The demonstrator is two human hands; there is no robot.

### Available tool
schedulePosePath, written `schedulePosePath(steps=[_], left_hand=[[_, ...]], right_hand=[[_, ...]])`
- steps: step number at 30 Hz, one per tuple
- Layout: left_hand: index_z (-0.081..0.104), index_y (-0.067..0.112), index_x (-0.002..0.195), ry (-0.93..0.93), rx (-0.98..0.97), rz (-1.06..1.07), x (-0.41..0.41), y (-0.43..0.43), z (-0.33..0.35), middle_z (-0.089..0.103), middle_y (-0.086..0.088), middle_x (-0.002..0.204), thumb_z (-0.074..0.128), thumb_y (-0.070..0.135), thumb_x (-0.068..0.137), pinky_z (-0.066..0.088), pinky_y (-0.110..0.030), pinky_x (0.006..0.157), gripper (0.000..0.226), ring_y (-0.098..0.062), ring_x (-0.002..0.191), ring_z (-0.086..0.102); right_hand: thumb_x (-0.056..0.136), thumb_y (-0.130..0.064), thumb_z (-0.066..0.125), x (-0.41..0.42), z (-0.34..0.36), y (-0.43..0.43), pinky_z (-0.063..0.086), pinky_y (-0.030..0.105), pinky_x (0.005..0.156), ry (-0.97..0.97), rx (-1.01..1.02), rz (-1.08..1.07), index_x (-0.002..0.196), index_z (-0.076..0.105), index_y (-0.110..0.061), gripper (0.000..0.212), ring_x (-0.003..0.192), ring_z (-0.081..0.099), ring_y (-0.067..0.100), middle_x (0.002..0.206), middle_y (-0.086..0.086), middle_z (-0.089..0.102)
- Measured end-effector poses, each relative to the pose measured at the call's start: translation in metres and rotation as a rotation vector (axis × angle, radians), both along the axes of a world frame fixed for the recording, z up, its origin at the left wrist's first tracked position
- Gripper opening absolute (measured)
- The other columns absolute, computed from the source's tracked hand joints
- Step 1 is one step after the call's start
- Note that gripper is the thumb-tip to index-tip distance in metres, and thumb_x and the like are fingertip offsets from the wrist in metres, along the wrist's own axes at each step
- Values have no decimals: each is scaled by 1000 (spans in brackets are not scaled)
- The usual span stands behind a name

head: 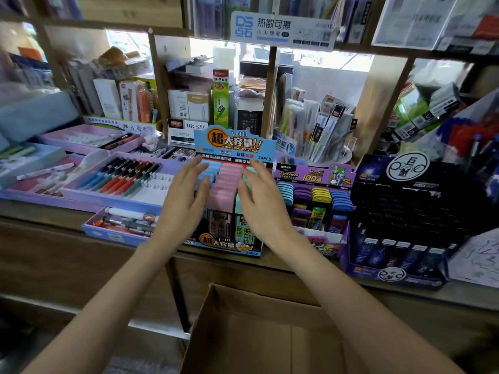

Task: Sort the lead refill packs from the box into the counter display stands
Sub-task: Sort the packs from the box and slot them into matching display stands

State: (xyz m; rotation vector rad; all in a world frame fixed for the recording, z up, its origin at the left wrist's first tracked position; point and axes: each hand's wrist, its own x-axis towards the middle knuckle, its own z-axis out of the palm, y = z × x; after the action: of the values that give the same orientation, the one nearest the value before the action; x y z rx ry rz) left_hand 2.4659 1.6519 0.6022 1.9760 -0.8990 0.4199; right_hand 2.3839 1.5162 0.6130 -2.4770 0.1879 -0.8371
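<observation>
Left hand (186,190) and right hand (259,201) are both released, fingers straight and spread, gripping nothing. They flank the middle display stand (235,143) on the wooden counter (54,225). Contact with the packs can't be confirmed because of motion blur.

The stand is glossy printed card. Its blue header reads "1=10", "超大容量!!", "2B/0.7MM MPR-2086A" and "24PCS". The lead refill packs stand in it as flat rectangular plastic cases in three stepped rows: blue packs (210,168) under the left fingertips, pink packs (228,184) between the hands, teal packs (251,171) under the right fingers. The front lip repeats "1=10" and "24PCS".

Brown corrugated cardboard box (256,333) sits open, low in the view below the counter edge, with a matte inside.

Just to the right, the purple Ultraman stand (313,176) reads "M&G", "ULTRAMAN HEROES", "0.7mm HB" and "100根". Its round-capped cases are teal, purple, yellow and blue. Further right is a black stand (407,166) with a white circular logo and dark navy packs in front.

To the left, a lilac plastic pen tray (121,179) holds red, blue and black-capped pens.

Behind these are a green "G-5" box (220,98), a "1120 记号笔" label (189,126), and an overhead sign (280,28) reading "DS 热敏可擦 小尖钢笔".
</observation>
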Motion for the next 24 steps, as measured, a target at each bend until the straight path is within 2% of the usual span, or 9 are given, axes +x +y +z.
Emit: schedulePosePath(steps=[3, 5, 8, 11, 15, 17, 19, 21, 24], left_hand=[[48, 2, 132, -225, 161, -28, -21, 11, -17, 42, -11, 143, 52, 6, 94, 26, -28, 108, 39, -19, 131, 39], [48, -2, 131, -225, 225, -40, -25, 14, -22, 46, -15, 140, 56, 1, 91, 31, -32, 106, 41, -27, 129, 44], [49, -1, 131, -151, 223, -42, -28, 9, -17, 48, -15, 137, 54, 5, 92, 35, -35, 106, 39, -29, 127, 46], [51, 0, 128, -170, 212, 13, -34, 6, -13, 46, -15, 138, 54, 7, 92, 34, -39, 105, 36, -29, 128, 43], [58, 3, 115, -313, 177, -5, -54, 2, -12, 53, -14, 122, 46, 15, 92, 39, -33, 92, 28, -27, 112, 49], [60, 5, 109, -355, 232, -109, -69, -8, -15, 58, -10, 111, 41, 18, 90, 43, -32, 85, 30, -24, 102, 55], [61, 8, 108, -372, 320, -224, -83, -23, -23, 60, -7, 107, 44, 17, 89, 47, -34, 81, 26, -22, 98, 59], [60, 9, 111, -338, 364, -291, -93, -39, -34, 60, -4, 109, 51, 12, 90, 50, -33, 83, 23, -21, 99, 60], [54, 10, 126, -277, 428, -294, -102, -60, -52, 56, -5, 125, 54, 14, 90, 44, -32, 97, 36, -21, 114, 55]], right_hand=[[101, -28, 33, -10, -3, -5, 5, 28, 115, 74, -361, 31, 139, 40, -5, 45, 143, 19, 21, 152, 10, 29], [102, -29, 27, -13, -5, -8, 9, 30, 116, 174, -466, 24, 142, 35, -7, 46, 141, 23, 21, 151, 9, 32], [103, -30, 24, -15, 0, -8, 9, 30, 115, 227, -482, 64, 143, 33, -8, 46, 140, 24, 22, 150, 9, 34], [101, -34, 33, -32, 16, -17, 8, 28, 115, 175, -380, 126, 141, 38, -9, 47, 141, 22, 21, 148, 7, 37], [91, -30, 57, -80, 25, -61, 28, 27, 101, 64, -277, 8, 122, 56, -13, 35, 118, 41, 18, 121, 3, 54], [88, -32, 60, -96, 26, -86, 34, 29, 92, 158, -279, -64, 114, 59, -15, 31, 107, 43, 16, 111, -1, 58], [88, -36, 61, -101, 26, -100, 37, 31, 91, 281, -274, -70, 116, 58, -18, 34, 108, 44, 17, 112, -3, 60], [87, -41, 60, -96, 25, -103, 38, 31, 90, 332, -327, -55, 119, 56, -21, 38, 108, 45, 17, 114, -4, 61], [92, -43, 51, -84, 19, -101, 33, 32, 85, 383, -552, -30, 122, 53, -21, 37, 106, 46, 21, 114, 0, 61]])
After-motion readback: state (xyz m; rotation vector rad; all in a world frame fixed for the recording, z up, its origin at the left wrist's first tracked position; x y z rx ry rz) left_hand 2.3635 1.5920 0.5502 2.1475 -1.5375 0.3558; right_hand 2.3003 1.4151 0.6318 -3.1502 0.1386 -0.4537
